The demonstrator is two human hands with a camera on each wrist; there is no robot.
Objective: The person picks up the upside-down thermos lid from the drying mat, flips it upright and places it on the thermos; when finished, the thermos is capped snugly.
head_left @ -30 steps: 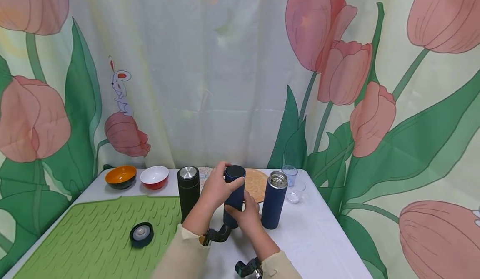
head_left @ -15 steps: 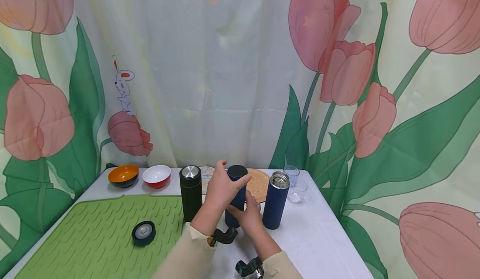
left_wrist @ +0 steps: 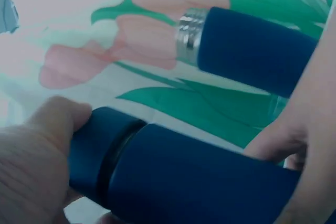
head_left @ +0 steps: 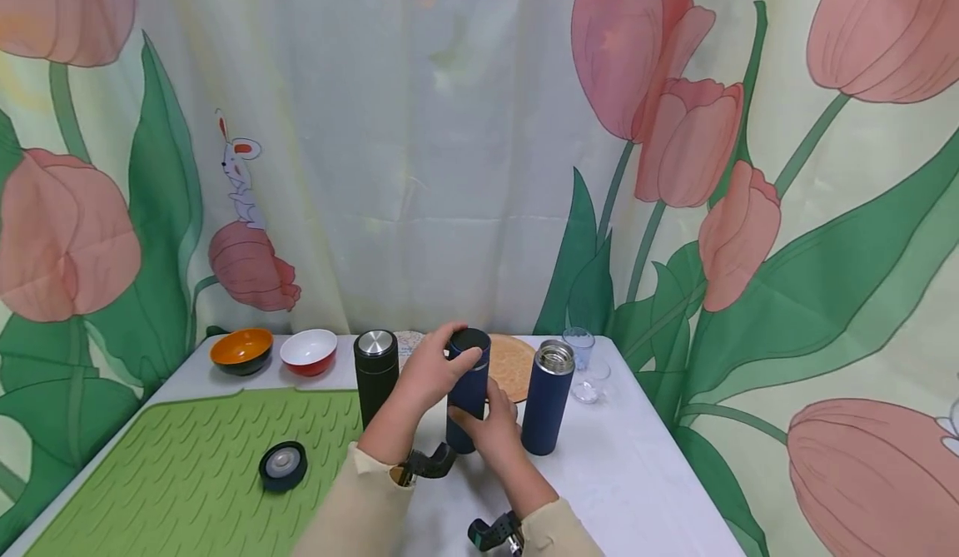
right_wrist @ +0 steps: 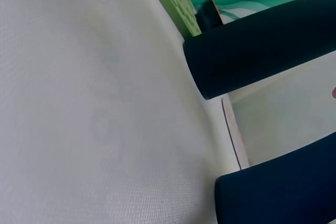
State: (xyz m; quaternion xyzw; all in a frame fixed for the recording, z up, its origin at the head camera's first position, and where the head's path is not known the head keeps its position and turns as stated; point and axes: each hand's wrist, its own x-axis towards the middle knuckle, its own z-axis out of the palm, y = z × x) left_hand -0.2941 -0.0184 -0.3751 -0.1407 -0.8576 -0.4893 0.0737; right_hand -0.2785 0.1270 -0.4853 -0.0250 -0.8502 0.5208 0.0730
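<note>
A navy thermos point(head_left: 470, 386) stands upright in the middle, between both hands. My left hand point(head_left: 433, 372) grips its lid point(left_wrist: 105, 153) from the left, fingers behind and thumb in front; a dark narrow gap runs between lid and body in the left wrist view. My right hand point(head_left: 494, 430) holds the lower body, thumb to the left. To the right stands a second navy thermos point(head_left: 549, 403) with its steel threaded mouth bare. On the left is a black thermos point(head_left: 376, 378) with a silver-topped lid, partly hidden by my left arm.
A loose dark lid point(head_left: 283, 466) lies underside up on the green mat point(head_left: 187, 457). Behind are an orange bowl point(head_left: 241, 349) and a red-and-white bowl point(head_left: 309, 352). A round wooden board point(head_left: 513, 365) and clear glasses point(head_left: 579, 342) stand at the back right of the white table point(head_left: 622, 474).
My left hand turns about the lid, its thumb swinging out over the front and then drawing back left. The right hand stays on the body, and the thermos keeps its place.
</note>
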